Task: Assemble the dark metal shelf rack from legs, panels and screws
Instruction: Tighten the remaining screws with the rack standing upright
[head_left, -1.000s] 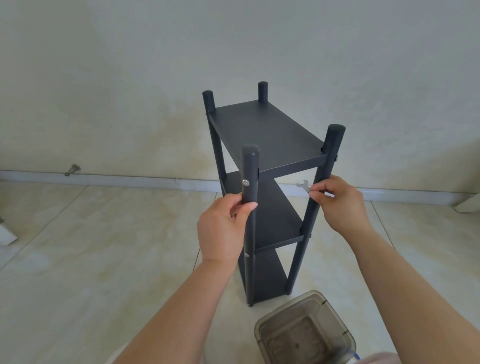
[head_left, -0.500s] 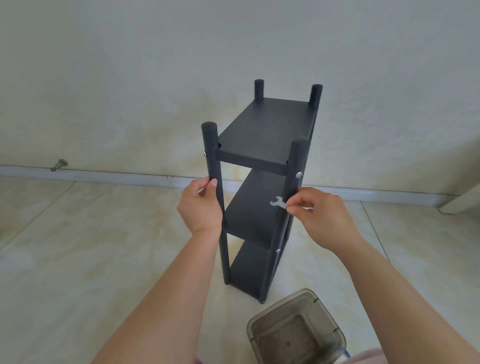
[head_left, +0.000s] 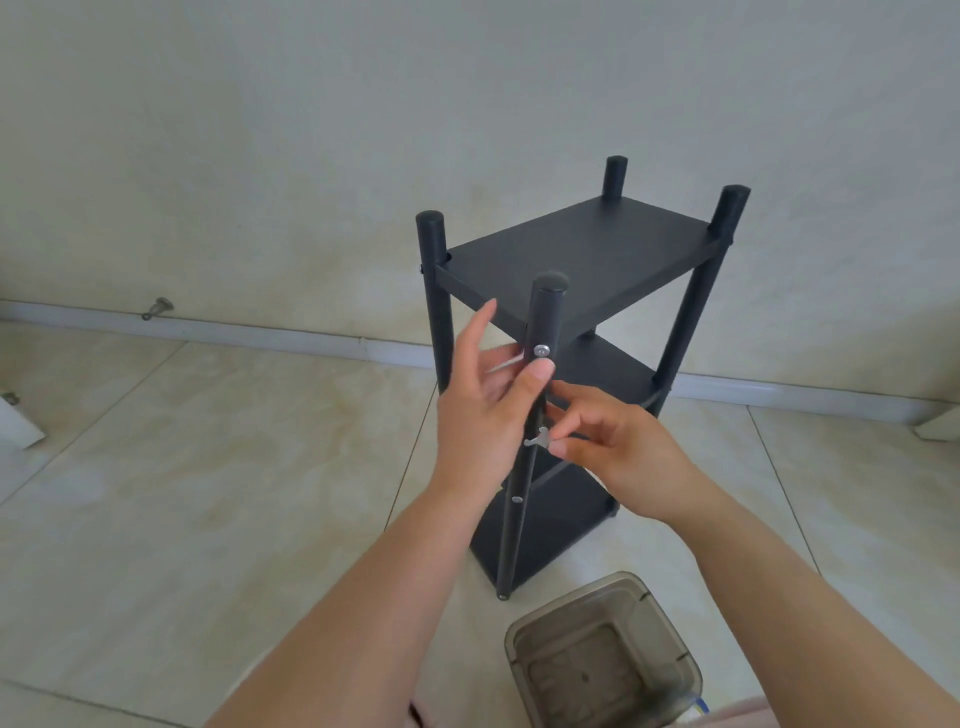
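Pinching a small wrench (head_left: 537, 440), the right hand (head_left: 618, 457) nears the rack's front leg (head_left: 530, 415); the left hand (head_left: 488, 415) touches it, fingers straight.

Pale marbled tile floor (head_left: 208, 493) with thin grout lines, dark three-tier metal rack (head_left: 582, 260) standing upright on it near the wall, clear smoky plastic tub (head_left: 602, 660) on the floor just in front of the rack
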